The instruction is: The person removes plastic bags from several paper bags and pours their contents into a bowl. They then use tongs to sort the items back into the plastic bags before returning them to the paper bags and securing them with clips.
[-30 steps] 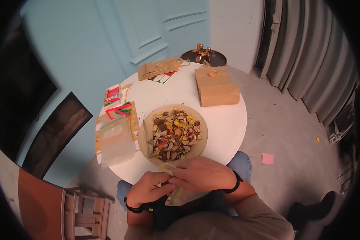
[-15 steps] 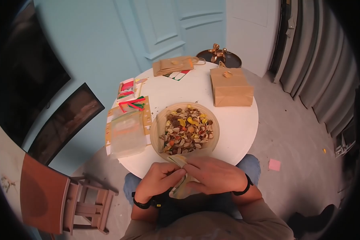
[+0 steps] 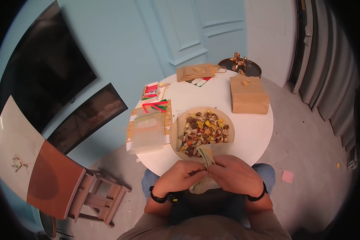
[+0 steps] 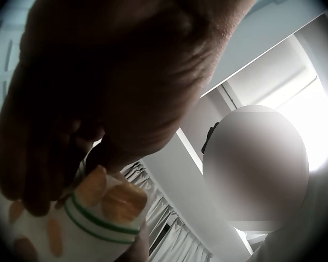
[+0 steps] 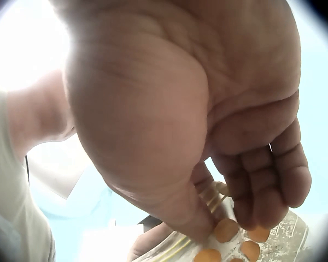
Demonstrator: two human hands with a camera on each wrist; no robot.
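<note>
Both hands are at a translucent zip bag (image 3: 218, 149) over the person's lap, at the table's near edge. My left hand (image 3: 180, 177) pinches its zip edge from the left, and my right hand (image 3: 237, 175) pinches it from the right, close by. In the left wrist view, the bag (image 4: 101, 226) has orange printed spots and a green zip line. The right wrist view shows the thumb against the bag (image 5: 287, 234), beside yellowish zip lines. Just beyond the hands stands a round wooden bowl (image 3: 174, 138) of potpourri (image 3: 206, 130); the bag overlaps its near rim.
Left of the bowl lie translucent bags (image 3: 148, 134) on patterned card, with red and green strips (image 3: 156, 106) above them. Folded paper bags (image 3: 196, 73) lie at the back of the white table (image 3: 252, 132). An upright paper bag (image 3: 250, 102) stands back right.
The head view has swung left, shifting the table rightward. Both hands keep hold of the zip bag while their fingers shift along its edge; its zip edge now points up toward the bowl.
</note>
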